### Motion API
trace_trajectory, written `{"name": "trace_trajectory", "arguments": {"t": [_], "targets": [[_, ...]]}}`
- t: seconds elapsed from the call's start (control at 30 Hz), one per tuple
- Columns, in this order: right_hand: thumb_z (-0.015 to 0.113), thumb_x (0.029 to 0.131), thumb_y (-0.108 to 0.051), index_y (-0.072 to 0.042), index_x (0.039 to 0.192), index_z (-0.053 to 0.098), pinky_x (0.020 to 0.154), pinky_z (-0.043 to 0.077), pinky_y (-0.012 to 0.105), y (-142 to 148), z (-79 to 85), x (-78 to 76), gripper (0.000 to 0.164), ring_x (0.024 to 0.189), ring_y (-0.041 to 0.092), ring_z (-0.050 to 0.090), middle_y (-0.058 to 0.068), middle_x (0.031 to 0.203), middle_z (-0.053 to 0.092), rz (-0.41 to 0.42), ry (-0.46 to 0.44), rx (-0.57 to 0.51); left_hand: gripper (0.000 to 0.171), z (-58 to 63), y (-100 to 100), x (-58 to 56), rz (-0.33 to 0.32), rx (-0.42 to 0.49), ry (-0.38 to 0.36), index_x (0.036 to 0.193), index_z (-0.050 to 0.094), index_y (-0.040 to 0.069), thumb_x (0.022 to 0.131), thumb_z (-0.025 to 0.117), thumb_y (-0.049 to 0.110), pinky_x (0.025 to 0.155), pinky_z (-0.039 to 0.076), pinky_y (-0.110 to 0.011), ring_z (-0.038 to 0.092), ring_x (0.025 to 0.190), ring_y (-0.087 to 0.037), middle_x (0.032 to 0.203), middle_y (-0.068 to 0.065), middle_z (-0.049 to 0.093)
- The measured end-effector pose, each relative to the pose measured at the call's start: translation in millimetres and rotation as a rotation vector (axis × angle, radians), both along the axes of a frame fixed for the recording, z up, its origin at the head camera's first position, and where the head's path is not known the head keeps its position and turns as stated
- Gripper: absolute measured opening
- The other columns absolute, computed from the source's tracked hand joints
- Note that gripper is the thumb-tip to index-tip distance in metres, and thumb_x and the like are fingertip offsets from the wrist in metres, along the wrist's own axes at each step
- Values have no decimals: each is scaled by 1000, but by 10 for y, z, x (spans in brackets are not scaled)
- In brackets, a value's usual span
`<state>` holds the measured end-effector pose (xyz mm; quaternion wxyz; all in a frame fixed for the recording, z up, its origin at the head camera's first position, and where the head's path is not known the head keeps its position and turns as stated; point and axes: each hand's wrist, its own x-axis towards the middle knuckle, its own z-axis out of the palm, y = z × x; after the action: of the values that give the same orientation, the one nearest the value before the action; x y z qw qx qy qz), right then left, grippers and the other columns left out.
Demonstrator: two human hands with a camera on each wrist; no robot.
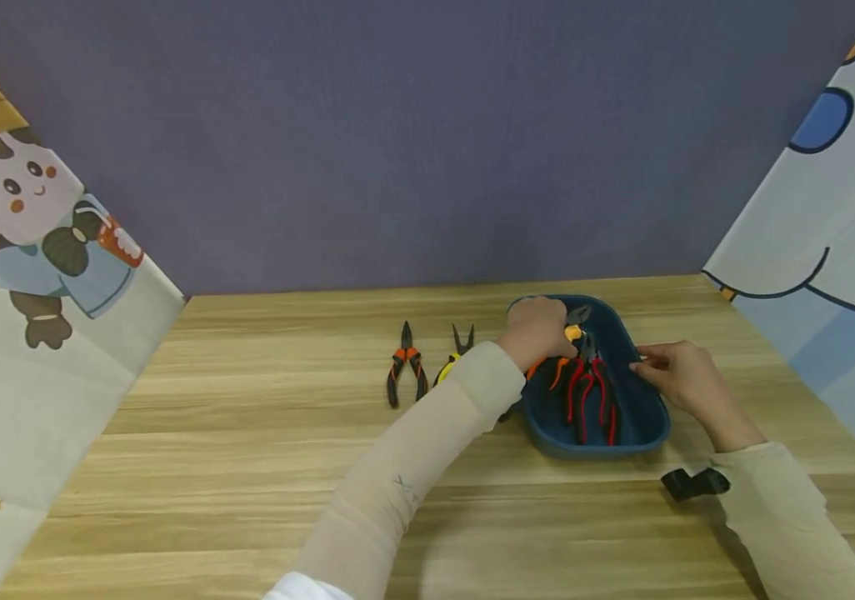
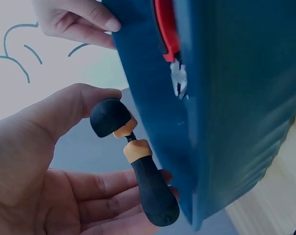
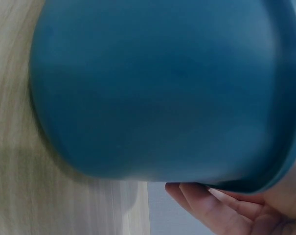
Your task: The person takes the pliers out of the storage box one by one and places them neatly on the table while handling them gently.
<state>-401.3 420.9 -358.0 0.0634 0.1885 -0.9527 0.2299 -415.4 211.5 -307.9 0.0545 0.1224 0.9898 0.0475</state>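
My left hand (image 1: 536, 329) is over the left side of a blue plastic bin (image 1: 592, 451). Between its thumb and fingers it holds pliers (image 2: 156, 191) with black-and-orange handles; their grey jaws point toward the bin's far end in the head view. Inside the bin lie red-and-black-handled pliers (image 1: 583, 408) and, partly under the left hand, orange-and-black handles (image 1: 558, 373). My right hand (image 1: 678, 379) grips the bin's right rim, thumb and fingers at the edge. The right wrist view is mostly filled by the bin's outer wall (image 3: 152, 98).
Left of the bin, orange-and-black long-nose pliers (image 1: 398, 362) lie on the wooden table (image 1: 247, 467). Beside them are yellow-and-black pliers (image 1: 448, 364), partly hidden by my left sleeve (image 1: 405, 467). A purple-grey panel (image 1: 427, 150) stands behind the table, with cartoon-printed panels at both sides.
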Motion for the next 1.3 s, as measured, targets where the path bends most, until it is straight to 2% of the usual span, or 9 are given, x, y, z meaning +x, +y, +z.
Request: {"name": "trace_trajectory", "arguments": {"t": [0.23, 0.43, 0.67, 0.77, 0.97, 1.2, 1.3], "targets": [[64, 87, -9, 16, 110, 60, 69, 50, 52, -9, 21, 15, 34, 80, 41, 65, 23, 84, 69, -1, -10, -7, 39, 33, -113, 48, -14, 36, 8, 65, 48, 19, 81, 69, 48, 43, 28, -20, 35, 51, -8, 59, 6, 35], [64, 87, -10, 15, 111, 60, 72, 49, 54, -10, 6, 9, 35, 82, 42, 65, 23, 85, 69, -11, -16, 5, 45, 30, -236, 114, -15, 50, 15, 61, 45, 18, 78, 71, 50, 42, 26, -21, 32, 48, -8, 53, 6, 32], [65, 87, -9, 15, 111, 61, 72, 49, 53, -14, 0, 11, 35, 83, 42, 65, 23, 84, 69, -11, -12, -6, 46, 54, -412, 269, -51, 124, 25, 54, 44, 17, 80, 73, 42, 42, 26, -21, 26, 43, -8, 47, 6, 26], [65, 87, -10, 15, 111, 61, 71, 49, 53, -15, 2, 16, 35, 82, 42, 65, 23, 84, 69, -9, -9, -2, 50, 53, -480, 323, -40, 125, 15, 53, 40, 16, 80, 72, 44, 41, 24, -21, 21, 41, -8, 46, 5, 22], [65, 87, -9, 16, 111, 60, 70, 50, 53, -8, -3, 26, 35, 83, 43, 65, 25, 85, 68, -8, -7, -6, 50, -5, -642, 397, -15, 124, -10, 55, 40, 16, 80, 72, 45, 42, 25, -22, 24, 42, -8, 49, 5, 24], [65, 87, -9, 16, 110, 61, 71, 50, 54, -10, -5, 29, 35, 85, 45, 64, 28, 88, 67, -8, -6, -15, 50, -114, -897, 466, -4, 229, -9, 51, 40, 15, 80, 73, 39, 41, 26, -21, 25, 37, -8, 44, 6, 24], [65, 87, -9, 16, 110, 61, 71, 50, 54, -10, -6, 28, 34, 84, 44, 64, 28, 87, 67, -4, -3, -22, 48, -162, -1000, 484, 8, 239, 2, 53, 40, 15, 81, 72, 38, 41, 26, -21, 24, 37, -7, 45, 6, 24]]}}
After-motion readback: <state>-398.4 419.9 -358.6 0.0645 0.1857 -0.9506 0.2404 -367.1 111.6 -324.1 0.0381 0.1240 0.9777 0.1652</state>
